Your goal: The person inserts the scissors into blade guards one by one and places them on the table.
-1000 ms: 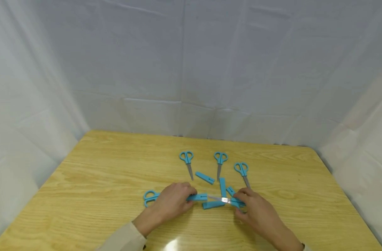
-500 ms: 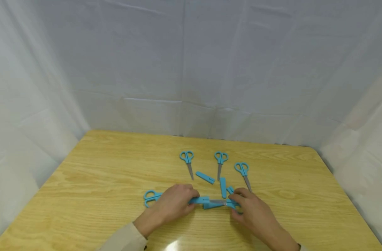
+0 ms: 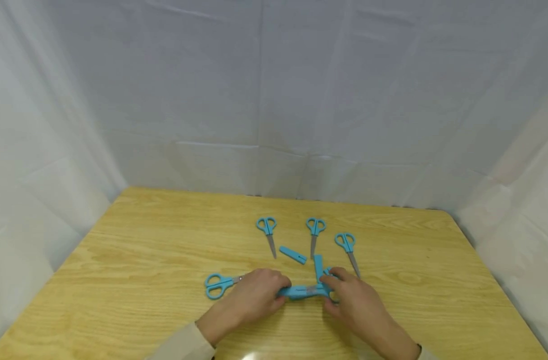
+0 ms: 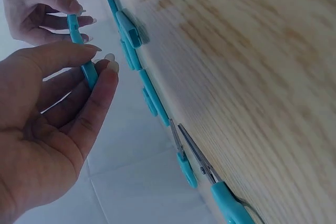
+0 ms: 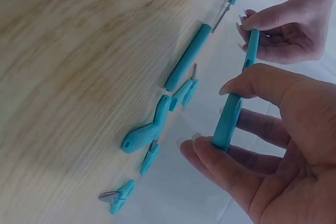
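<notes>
My left hand (image 3: 258,296) pinches a light-blue scissors cover (image 4: 89,74) between thumb and fingers. Opposite it, my right hand (image 3: 358,304) grips the blue handles of a pair of scissors (image 5: 227,124). The blades point left into the cover's mouth, and almost none of the metal shows. Both things are held above the table, in line with each other. In the head view another cover lies below them, mostly hidden. One more pair of scissors (image 3: 217,286) lies by my left wrist, its blades partly covered by that hand.
Behind the hands lie several other scissors, at left (image 3: 267,227), middle (image 3: 316,227) and right (image 3: 346,242). Loose blue covers, one slanted (image 3: 293,255) and one upright in view (image 3: 318,266), lie between them and the hands. White sheeting (image 3: 274,100) hangs round the wooden table (image 3: 166,225).
The right hand has brought the scissors leftward, and the left hand has shifted slightly right. The blades, bare a second ago, have slid into the cover.
</notes>
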`<state>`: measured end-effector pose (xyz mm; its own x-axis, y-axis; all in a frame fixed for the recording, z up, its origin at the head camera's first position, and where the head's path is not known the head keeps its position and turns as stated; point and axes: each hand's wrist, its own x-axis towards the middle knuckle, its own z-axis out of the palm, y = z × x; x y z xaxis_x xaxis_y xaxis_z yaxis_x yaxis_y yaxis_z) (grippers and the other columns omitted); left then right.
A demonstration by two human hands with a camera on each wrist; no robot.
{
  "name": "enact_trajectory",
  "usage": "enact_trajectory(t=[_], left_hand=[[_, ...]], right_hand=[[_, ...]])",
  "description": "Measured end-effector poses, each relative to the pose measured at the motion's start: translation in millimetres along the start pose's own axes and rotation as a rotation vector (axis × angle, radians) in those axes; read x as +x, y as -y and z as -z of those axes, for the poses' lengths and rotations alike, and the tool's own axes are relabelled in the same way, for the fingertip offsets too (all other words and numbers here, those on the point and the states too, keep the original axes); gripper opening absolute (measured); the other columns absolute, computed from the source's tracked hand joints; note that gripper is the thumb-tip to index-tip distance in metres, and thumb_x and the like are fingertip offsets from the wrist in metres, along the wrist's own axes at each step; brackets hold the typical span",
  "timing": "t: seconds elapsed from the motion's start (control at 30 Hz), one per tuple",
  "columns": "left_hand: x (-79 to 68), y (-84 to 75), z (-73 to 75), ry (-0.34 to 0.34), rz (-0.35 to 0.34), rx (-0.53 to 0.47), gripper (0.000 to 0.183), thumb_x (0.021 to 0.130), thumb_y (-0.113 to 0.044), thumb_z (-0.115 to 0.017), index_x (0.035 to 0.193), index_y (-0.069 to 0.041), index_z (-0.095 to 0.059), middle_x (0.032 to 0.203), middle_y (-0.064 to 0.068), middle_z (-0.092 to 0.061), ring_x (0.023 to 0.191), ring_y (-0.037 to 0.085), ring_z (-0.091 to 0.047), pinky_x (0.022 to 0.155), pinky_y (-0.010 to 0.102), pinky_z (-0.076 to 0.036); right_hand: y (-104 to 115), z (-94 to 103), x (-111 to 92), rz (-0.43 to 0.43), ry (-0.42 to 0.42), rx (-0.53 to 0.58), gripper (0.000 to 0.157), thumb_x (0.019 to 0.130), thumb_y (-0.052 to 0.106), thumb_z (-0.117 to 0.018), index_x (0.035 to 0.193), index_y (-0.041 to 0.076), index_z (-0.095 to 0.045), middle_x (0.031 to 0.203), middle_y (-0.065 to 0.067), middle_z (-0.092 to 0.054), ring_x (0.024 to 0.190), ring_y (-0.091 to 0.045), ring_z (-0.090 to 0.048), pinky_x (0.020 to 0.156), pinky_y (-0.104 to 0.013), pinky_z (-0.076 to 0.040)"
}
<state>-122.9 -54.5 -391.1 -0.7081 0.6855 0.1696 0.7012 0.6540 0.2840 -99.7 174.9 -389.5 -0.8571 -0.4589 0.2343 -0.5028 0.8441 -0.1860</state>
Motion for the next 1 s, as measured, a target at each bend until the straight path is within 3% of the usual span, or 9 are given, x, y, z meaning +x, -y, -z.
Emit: enact_trajectory(t=[0.27,0.63,0.87,1.0], left_hand=[[-4.3,-1.0,-2.1,-0.015,0.019,0.001,0.005,0.082,-0.011,-0.073,0.082,-0.013,-0.068,0.07,-0.009,-0.058,0.061,0.001,-0.049,0.056,0.02,-0.044],[-5.2,-3.2,-0.2,0.002,-0.006,0.069,0.008,0.083,-0.012,-0.072,0.078,-0.014,-0.066,0.068,-0.009,-0.057,0.061,0.003,-0.052,0.056,0.021,-0.045],[-6.5,-4.2,-2.3,-0.066,0.0,0.069,0.013,0.081,-0.009,-0.072,0.072,-0.014,-0.063,0.063,-0.009,-0.052,0.056,0.003,-0.047,0.05,0.02,-0.041],[-6.8,-4.5,-3.7,-0.069,-0.009,0.08,0.013,0.081,-0.009,-0.071,0.072,-0.014,-0.063,0.062,-0.009,-0.053,0.055,0.003,-0.047,0.051,0.019,-0.042]], right_hand=[[2.8,-1.7,-0.1,0.009,0.013,0.004,0.032,0.074,0.016,-0.079,0.105,0.011,-0.07,0.111,-0.011,-0.062,0.085,-0.023,-0.066,0.064,-0.034,-0.055],[1.2,-1.9,2.2,0.029,0.03,0.032,0.033,0.075,0.013,-0.078,0.106,0.009,-0.07,0.111,-0.009,-0.062,0.082,-0.018,-0.066,0.063,-0.029,-0.054],[1.2,-1.4,4.7,0.023,0.026,0.023,0.032,0.075,0.013,-0.078,0.105,0.01,-0.071,0.111,-0.01,-0.062,0.082,-0.02,-0.066,0.061,-0.031,-0.054],[3.2,-1.1,4.7,0.035,0.028,0.006,0.032,0.073,0.013,-0.078,0.104,0.01,-0.071,0.11,-0.011,-0.062,0.084,-0.021,-0.065,0.063,-0.031,-0.054]])
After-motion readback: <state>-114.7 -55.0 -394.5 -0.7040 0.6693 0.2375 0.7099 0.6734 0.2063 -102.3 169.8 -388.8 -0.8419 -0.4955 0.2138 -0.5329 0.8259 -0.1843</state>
